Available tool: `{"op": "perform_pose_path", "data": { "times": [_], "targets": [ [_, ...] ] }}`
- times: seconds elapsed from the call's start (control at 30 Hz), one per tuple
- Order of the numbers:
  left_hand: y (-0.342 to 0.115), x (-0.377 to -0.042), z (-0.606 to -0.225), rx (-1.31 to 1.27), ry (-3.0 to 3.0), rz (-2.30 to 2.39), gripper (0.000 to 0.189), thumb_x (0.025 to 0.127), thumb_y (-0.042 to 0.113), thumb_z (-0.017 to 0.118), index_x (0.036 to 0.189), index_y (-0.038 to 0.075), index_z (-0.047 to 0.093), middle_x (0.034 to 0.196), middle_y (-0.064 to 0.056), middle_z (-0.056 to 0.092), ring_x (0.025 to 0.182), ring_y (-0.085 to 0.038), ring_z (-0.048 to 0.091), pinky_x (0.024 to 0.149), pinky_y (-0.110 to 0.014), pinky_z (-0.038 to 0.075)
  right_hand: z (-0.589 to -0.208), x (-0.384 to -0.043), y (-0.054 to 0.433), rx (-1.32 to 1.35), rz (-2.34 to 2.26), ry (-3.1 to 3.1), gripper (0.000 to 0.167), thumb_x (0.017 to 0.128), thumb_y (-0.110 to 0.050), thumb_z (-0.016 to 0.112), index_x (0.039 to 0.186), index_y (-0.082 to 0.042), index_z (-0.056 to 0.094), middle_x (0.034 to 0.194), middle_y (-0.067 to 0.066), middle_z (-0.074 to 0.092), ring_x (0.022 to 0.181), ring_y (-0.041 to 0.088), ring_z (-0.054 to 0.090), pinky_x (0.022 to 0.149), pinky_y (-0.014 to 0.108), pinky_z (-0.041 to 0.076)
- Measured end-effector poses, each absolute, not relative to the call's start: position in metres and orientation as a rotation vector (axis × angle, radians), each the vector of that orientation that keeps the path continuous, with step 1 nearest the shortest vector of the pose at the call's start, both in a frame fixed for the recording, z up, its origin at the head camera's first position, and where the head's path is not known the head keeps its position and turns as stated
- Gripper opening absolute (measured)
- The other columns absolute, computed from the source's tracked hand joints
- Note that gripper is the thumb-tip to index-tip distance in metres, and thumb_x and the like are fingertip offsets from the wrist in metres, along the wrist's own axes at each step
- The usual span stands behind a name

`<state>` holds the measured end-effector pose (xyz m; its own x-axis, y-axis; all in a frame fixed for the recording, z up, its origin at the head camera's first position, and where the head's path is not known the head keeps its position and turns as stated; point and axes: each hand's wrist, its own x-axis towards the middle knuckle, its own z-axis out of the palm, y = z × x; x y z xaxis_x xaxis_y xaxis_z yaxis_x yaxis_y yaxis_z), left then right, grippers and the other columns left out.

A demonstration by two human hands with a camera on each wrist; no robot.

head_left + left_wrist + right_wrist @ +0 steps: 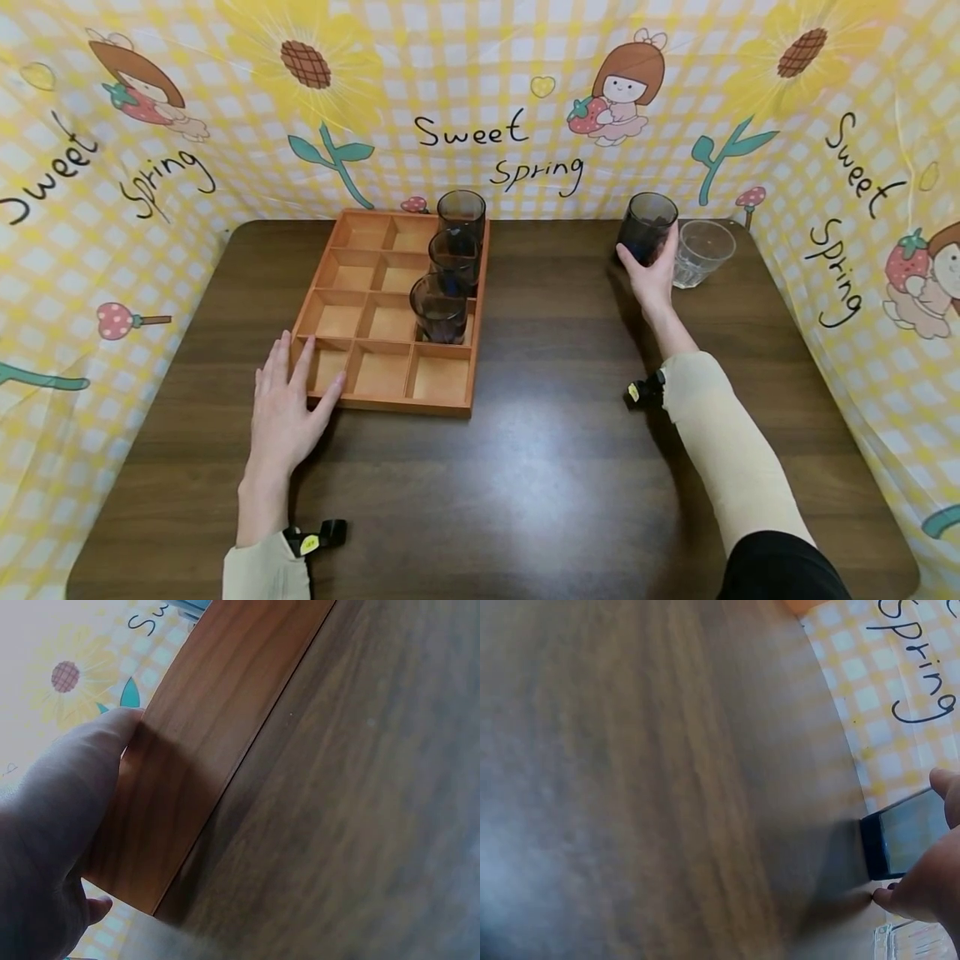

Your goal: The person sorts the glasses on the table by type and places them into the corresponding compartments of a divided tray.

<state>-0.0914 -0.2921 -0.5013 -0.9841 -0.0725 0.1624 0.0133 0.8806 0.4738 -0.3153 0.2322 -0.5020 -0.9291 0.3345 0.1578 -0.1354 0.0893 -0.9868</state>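
Observation:
My right hand [654, 271] grips a dark smoky drinking glass [647, 218] at the back right, fingers around its side. A clear glass tumbler [705, 250] stands just right of that hand. In the right wrist view the dark glass [915, 829] shows its thick base; whether it touches the table I cannot tell. My left hand [288, 408] rests on the front left corner of a wooden divided tray [397, 409], thumb on its front rim and fingers along the left side. Three dark glasses [440, 310] stand in the tray's right column, behind its front right compartment.
The dark wood table [555, 467] meets a yellow checked cloth [465, 50] at the back and both sides. The tray's left and middle columns hold nothing. Bare tabletop lies between the tray and the right hand.

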Motion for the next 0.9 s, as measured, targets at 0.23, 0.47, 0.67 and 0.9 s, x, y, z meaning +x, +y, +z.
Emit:
{"op": "perform_pose_path", "data": {
  "times": [0.23,0.47,0.67,0.9],
  "targets": [
    [-0.2943,-0.0905,-0.5015,0.054,-2.881,-0.723,0.084,0.111,0.057,0.057,0.175,0.009,0.029,0.185,-0.024,0.009,0.171,-0.049,0.011,0.135,-0.075,0.009,-0.5013,-0.3238,0.2302,-0.157,1.928,-1.964,0.106,0.096,0.003,0.077,0.178,-0.015,0.011,0.179,0.013,0.030,0.160,0.025,0.039,0.129,0.028,0.036],
    [-0.2936,-0.0906,-0.5022,0.049,-2.885,-0.717,0.084,0.111,0.057,0.056,0.175,0.009,0.029,0.185,-0.023,0.008,0.170,-0.050,0.013,0.135,-0.075,0.008,-0.5009,-0.3249,0.2298,-0.165,1.923,-1.929,0.103,0.094,0.005,0.079,0.176,-0.012,0.018,0.172,0.017,0.041,0.153,0.025,0.047,0.125,0.029,0.040],
    [-0.2931,-0.0902,-0.5024,0.056,-2.884,-0.714,0.084,0.111,0.057,0.057,0.175,0.010,0.030,0.185,-0.023,0.009,0.170,-0.050,0.013,0.135,-0.075,0.009,-0.4989,-0.3240,0.2331,-0.214,1.879,-2.011,0.102,0.095,0.000,0.081,0.176,-0.015,0.021,0.174,0.014,0.040,0.151,0.030,0.051,0.118,0.030,0.046],
    [-0.2932,-0.0906,-0.5018,0.055,-2.888,-0.710,0.084,0.111,0.057,0.057,0.175,0.011,0.029,0.185,-0.023,0.010,0.171,-0.050,0.012,0.134,-0.076,0.010,-0.5001,-0.3213,0.2351,-0.255,1.841,-2.059,0.098,0.096,-0.006,0.082,0.175,-0.021,0.028,0.171,0.012,0.044,0.145,0.030,0.057,0.109,0.029,0.052]
  ]
}}
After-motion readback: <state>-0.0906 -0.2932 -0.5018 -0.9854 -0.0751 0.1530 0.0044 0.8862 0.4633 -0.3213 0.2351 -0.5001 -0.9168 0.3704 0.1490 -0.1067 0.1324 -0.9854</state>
